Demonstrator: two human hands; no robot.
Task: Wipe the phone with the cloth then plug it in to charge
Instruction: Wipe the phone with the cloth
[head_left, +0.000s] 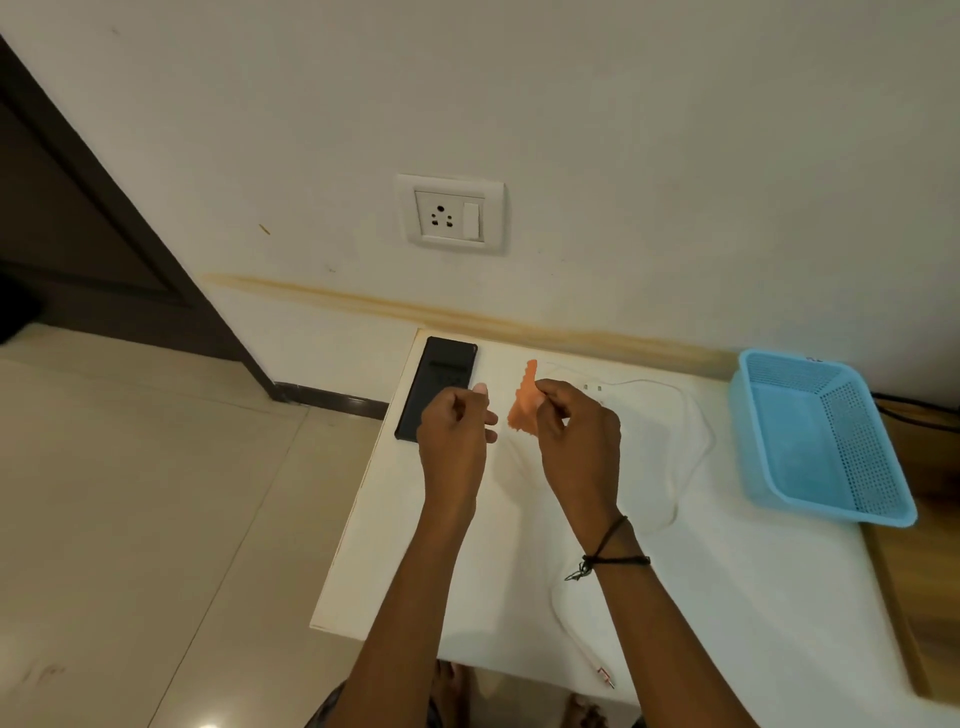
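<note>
Right hand (574, 434) pinches the small orange cloth (525, 401) between thumb and fingertips, held up above the white tabletop (727, 597); cloth hangs free, touching nothing else. Left hand (453, 431) loosely curled and empty, just beside the cloth, over the near end of the black phone (438, 387). Phone lies flat at the table's far-left corner, its long side running close along the left edge. White charging cable (693, 441) loops across the table right of the hands; its plug tip (605, 677) sits near the front edge. Blue plastic basket (815, 441) occupies the right side, overhanging the right edge. Bare tabletop between cable and basket. Wall socket (451, 215) above the phone, unoccupied
</note>
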